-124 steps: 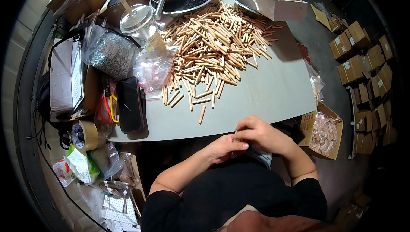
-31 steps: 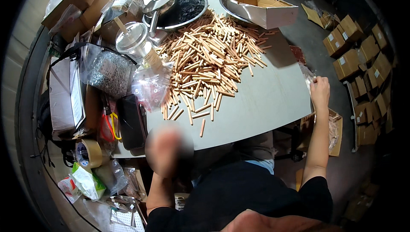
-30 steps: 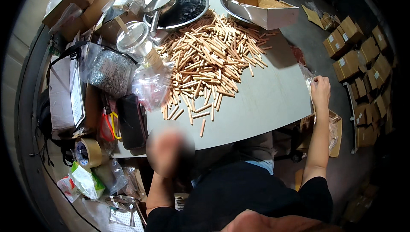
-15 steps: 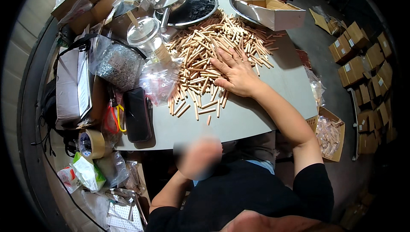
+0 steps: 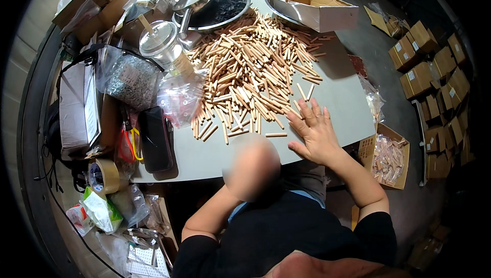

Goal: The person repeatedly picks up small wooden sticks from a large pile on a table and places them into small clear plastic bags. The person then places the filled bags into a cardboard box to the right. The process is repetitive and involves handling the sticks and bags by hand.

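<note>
A broad heap of short wooden dowels covers the middle of the grey table. At the heap's near right edge, my right hand lies palm down with its fingers spread. Its fingertips are by a few loose dowels, and nothing is gripped in it. My left hand is at the table's front edge, below the nearest dowels. A blur covers it, so its fingers and anything in them cannot be made out.
Left of the heap are a lidded plastic cup, a bag of small metal parts, a phone and a tape roll. Behind stand a bowl of black pieces and a white box. An open carton sits lower right.
My right hand has come off the heap toward me and slightly right, onto the table at its edge. The blurred left hand has moved up and right, to the table's edge.
</note>
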The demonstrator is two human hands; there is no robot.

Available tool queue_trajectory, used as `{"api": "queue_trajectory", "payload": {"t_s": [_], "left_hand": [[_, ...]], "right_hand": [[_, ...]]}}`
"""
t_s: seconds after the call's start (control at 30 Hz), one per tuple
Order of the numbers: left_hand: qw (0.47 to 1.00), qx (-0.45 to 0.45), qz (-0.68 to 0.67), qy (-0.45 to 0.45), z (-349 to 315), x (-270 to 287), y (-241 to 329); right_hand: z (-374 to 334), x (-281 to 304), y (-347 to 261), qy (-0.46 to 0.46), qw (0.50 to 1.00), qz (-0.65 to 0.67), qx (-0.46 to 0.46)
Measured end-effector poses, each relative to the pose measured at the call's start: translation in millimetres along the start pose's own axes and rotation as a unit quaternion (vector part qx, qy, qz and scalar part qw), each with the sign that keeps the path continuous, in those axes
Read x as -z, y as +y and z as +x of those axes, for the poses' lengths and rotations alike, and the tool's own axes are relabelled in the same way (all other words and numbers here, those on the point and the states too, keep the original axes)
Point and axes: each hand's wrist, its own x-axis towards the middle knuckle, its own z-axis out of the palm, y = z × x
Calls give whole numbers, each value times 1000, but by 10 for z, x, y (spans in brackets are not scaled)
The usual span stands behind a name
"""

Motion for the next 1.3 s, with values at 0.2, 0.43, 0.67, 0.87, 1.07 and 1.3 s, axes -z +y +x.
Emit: {"api": "queue_trajectory", "payload": {"t_s": [0.2, 0.43, 0.67, 0.87, 1.07, 1.3], "left_hand": [[995, -63, 8, 71, 171, -49, -32], [990, -49, 67, 111, 251, 52, -134], [996, 19, -14, 83, 99, 133, -250], [998, -5, -22, 53, 200, 79, -151], [997, -31, -41, 65, 175, 11, -64], [949, 29, -313, -10, -244, 46, 17]], "right_hand": [[366, -5, -69, 6, 1000, 22, 5], [675, -112, -181, 10, 984, 19, 178], [20, -6, -109, 8, 993, -31, 110], [-157, 106, -32, -21, 996, 14, -89], [-199, 108, 9, 73, 993, 64, -67], [-455, 51, -6, 234, 936, 217, -150]]}}
